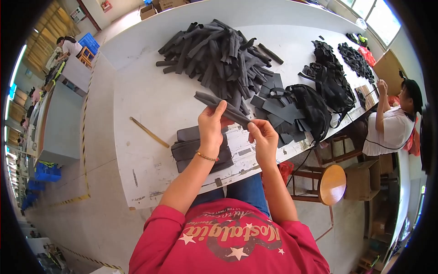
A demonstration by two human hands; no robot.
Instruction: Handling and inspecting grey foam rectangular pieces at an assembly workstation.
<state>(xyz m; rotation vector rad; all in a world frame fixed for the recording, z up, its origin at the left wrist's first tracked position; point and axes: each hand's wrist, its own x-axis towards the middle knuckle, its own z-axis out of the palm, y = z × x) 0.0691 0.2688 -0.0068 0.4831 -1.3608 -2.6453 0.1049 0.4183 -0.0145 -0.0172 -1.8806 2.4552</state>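
Observation:
Between my two hands stretches a rolled dark grey fabric strip [236, 116], slanting down to the right above the white table [141, 86]. My left hand [211, 127] is closed round its middle, thumb on top. The right end is pinched by the thumb and fingers of my right hand [263, 139]. Below my left hand lies a stack of flat dark grey pieces [186, 150], partly hidden by my forearm. Beyond the hands rises a big heap of similar dark rolls [212, 55]. Flat black rectangular pieces [283, 112] are scattered to the right of my hands.
A narrow wooden stick [149, 132] lies left of the stack. Black backpacks [311, 107] and small black parts [356, 61] cover the table's right side. A wooden stool [332, 185] and a cardboard box [363, 179] stand at right, near a seated person [393, 121].

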